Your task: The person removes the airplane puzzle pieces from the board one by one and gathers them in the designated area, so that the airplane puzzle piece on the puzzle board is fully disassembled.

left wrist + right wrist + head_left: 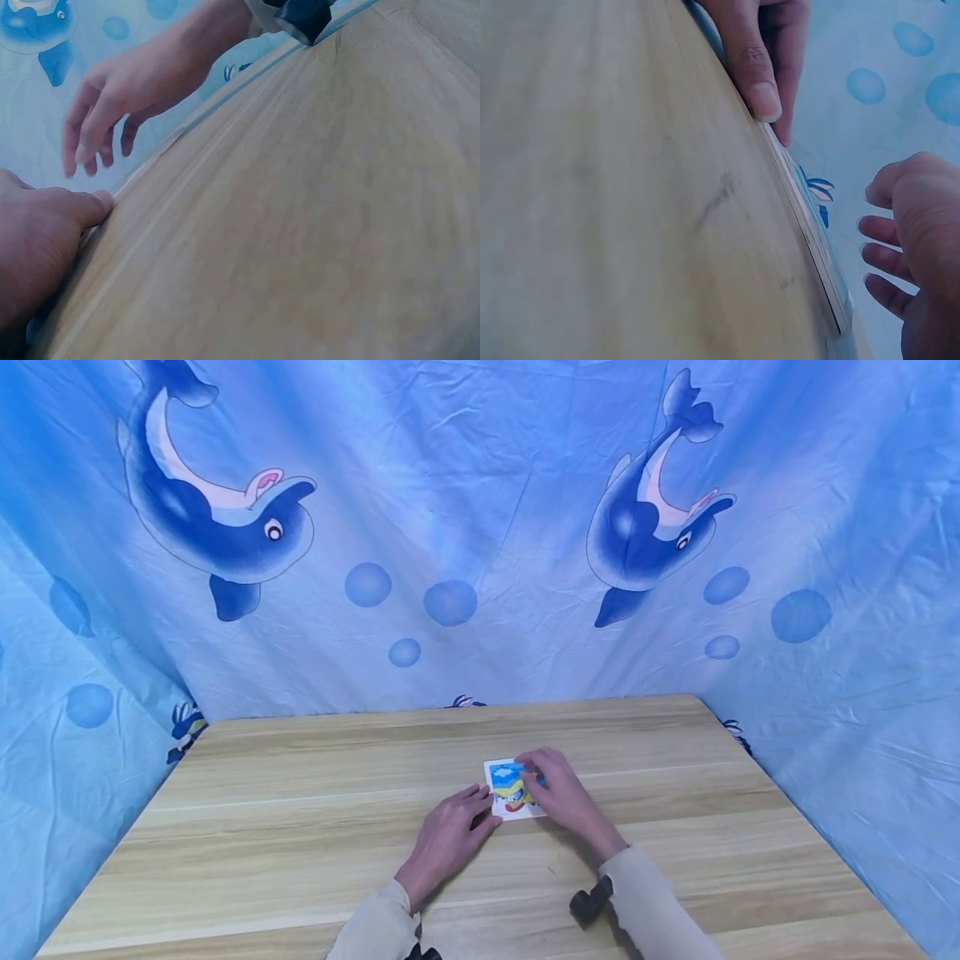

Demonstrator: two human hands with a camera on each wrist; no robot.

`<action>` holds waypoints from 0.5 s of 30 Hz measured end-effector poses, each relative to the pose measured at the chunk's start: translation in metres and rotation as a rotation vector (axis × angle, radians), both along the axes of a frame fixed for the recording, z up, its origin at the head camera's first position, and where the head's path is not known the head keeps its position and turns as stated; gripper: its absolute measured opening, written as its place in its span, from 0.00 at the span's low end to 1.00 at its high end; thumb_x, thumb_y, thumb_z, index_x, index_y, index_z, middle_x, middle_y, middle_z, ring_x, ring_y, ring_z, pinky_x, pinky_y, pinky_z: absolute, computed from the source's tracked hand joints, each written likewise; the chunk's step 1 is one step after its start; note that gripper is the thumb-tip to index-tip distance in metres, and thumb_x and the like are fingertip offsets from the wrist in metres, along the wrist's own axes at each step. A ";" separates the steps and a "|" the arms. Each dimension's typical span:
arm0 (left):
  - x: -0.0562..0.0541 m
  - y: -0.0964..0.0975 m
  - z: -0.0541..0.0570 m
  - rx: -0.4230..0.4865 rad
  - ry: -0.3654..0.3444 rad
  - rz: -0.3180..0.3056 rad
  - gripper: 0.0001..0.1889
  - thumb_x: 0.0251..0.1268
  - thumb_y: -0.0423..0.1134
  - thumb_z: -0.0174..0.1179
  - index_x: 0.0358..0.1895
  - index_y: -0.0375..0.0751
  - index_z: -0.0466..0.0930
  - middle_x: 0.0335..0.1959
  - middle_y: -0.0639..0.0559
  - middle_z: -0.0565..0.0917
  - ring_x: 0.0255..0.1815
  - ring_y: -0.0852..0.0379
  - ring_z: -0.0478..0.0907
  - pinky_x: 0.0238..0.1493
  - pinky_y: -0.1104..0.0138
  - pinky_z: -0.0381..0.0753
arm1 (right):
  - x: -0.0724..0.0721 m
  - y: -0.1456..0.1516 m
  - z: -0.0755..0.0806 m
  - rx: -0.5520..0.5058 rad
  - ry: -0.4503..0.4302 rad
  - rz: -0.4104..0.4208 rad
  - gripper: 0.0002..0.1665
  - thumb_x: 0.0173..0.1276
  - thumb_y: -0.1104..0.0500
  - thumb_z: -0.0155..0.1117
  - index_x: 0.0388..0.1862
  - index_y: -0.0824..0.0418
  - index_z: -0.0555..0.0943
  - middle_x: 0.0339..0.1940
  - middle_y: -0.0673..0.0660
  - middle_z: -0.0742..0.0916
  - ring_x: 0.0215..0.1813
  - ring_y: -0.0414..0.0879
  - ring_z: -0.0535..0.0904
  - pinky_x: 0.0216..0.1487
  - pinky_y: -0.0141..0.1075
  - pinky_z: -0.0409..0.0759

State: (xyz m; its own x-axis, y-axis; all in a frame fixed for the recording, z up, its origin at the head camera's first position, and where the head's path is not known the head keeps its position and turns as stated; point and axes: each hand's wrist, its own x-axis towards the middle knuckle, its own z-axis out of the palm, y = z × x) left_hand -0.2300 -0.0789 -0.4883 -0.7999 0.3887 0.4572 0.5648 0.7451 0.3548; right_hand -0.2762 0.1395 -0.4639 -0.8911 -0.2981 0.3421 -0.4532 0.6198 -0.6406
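On the wooden table (pixel 262 835), the whole board (pixel 510 787) could skid or turn if the right hand (pixel 561 789) pushes sideways harder than the left hand (pixel 448 831) steadies; a lighter fault would be one edge tipping up, caused by uneven pressing. The left hand lies at the board's left edge, thumb by the near corner, fingers extended and touching rather than clenched. The right hand hovers over the right part, fingers loosely bent and apart, gripping nothing. The board lies flat, thin and layered at its side, white-bordered, with blue sky, a yellow cartoon figure (pixel 513 795), then a small white cloud (pixel 505 772).
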 end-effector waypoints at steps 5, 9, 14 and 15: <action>-0.001 0.000 0.000 0.006 0.007 -0.005 0.20 0.68 0.44 0.70 0.58 0.37 0.86 0.60 0.42 0.85 0.63 0.41 0.81 0.62 0.49 0.81 | -0.010 -0.012 0.000 0.038 -0.016 0.022 0.13 0.78 0.60 0.62 0.56 0.60 0.84 0.52 0.54 0.83 0.61 0.52 0.76 0.61 0.49 0.79; -0.001 0.000 0.000 0.013 0.011 -0.005 0.21 0.68 0.45 0.70 0.58 0.37 0.87 0.60 0.42 0.85 0.63 0.42 0.81 0.62 0.49 0.81 | -0.016 -0.018 -0.001 0.084 -0.019 0.024 0.11 0.78 0.61 0.60 0.55 0.60 0.85 0.51 0.55 0.84 0.60 0.53 0.76 0.60 0.49 0.79; -0.001 0.000 0.000 0.023 0.013 -0.011 0.20 0.67 0.45 0.71 0.58 0.37 0.87 0.60 0.43 0.85 0.63 0.42 0.81 0.61 0.49 0.81 | -0.018 -0.022 0.000 0.128 -0.003 0.032 0.10 0.77 0.62 0.61 0.52 0.61 0.85 0.48 0.56 0.84 0.53 0.54 0.77 0.55 0.49 0.78; -0.001 0.000 0.000 0.024 0.014 -0.011 0.20 0.67 0.45 0.71 0.58 0.38 0.87 0.60 0.43 0.85 0.63 0.42 0.81 0.61 0.49 0.81 | -0.019 -0.023 0.000 0.132 -0.001 0.030 0.10 0.77 0.62 0.61 0.52 0.61 0.86 0.48 0.56 0.84 0.52 0.54 0.76 0.54 0.49 0.78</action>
